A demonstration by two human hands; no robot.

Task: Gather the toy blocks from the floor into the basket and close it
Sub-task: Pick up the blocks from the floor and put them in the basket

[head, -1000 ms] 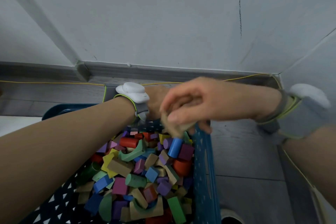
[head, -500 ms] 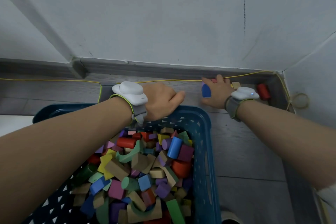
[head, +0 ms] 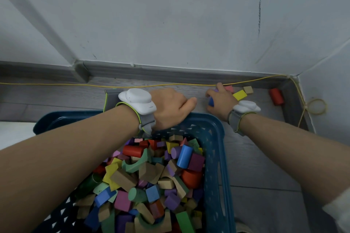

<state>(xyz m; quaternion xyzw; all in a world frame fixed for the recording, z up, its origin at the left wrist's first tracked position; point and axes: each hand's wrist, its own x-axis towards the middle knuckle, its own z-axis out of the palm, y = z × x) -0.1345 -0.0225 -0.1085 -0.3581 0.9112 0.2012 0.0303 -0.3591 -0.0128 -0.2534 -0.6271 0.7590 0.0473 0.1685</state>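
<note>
Grey plank floor [head: 261,159] in a room corner — blocks going into a blue basket.

Nearest the camera, the blue basket [head: 216,166], plastic with small cut-out holes in its walls, is heaped with toy blocks [head: 151,181]: matte cylinders, arches, cubes, wedges and bricks in red, blue, green, purple, yellow and plain tan. At its far rim the left hand [head: 170,108] curls over the edge, grip clenched on the basket wall. Just beyond, on the floor, the right hand [head: 219,100] has its grip closed round a blue block [head: 211,101]. Past its knuckles lie a yellow brick [head: 240,94], a pink block [head: 229,88], a tan cube [head: 248,89] and — farther right, near the corner — a red cylinder [head: 276,96]. A yellow cord [head: 132,85] runs along the grey skirting under the white wall [head: 170,15].
</note>
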